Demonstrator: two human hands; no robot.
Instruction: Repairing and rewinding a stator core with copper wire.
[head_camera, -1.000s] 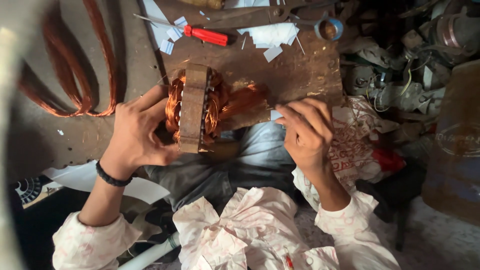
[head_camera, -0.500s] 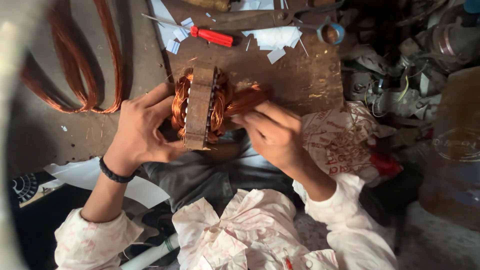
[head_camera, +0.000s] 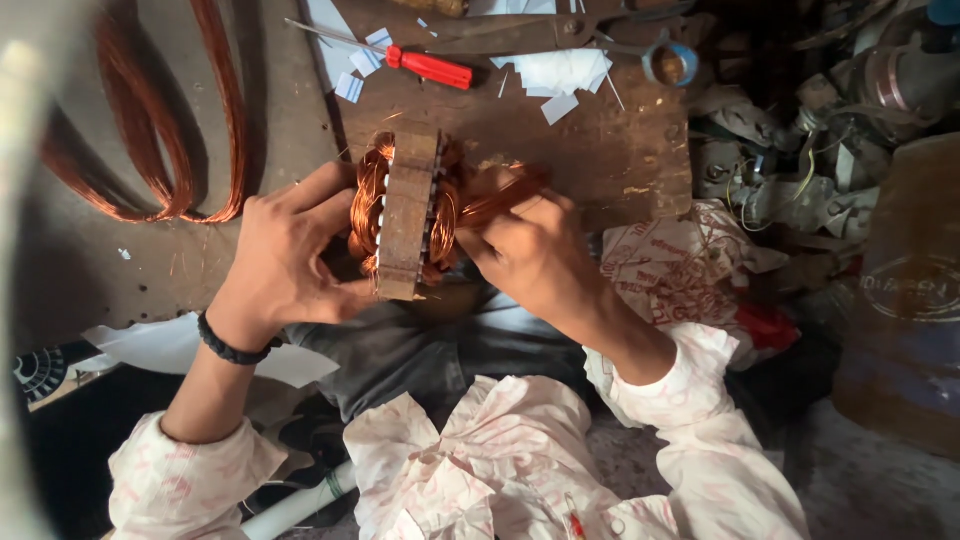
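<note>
A motor stator (head_camera: 407, 215), a rusty laminated core wound with copper wire, stands on edge at the near side of a worn wooden board (head_camera: 560, 140). My left hand (head_camera: 285, 255) grips its left side, fingers wrapped around the copper winding. My right hand (head_camera: 525, 250) presses against the right side, its fingers closed on a loose bundle of copper coil (head_camera: 500, 195) that sticks out toward the upper right.
A red-handled screwdriver (head_camera: 425, 67), white paper slips (head_camera: 560, 75) and a small round tape roll (head_camera: 670, 62) lie on the board's far part. Loops of copper wire (head_camera: 170, 150) hang at the left. Cluttered motor parts and wires (head_camera: 800, 150) fill the right.
My right hand moved left from beside the stator onto its right face and closed on the copper coil. The left hand kept its hold.
</note>
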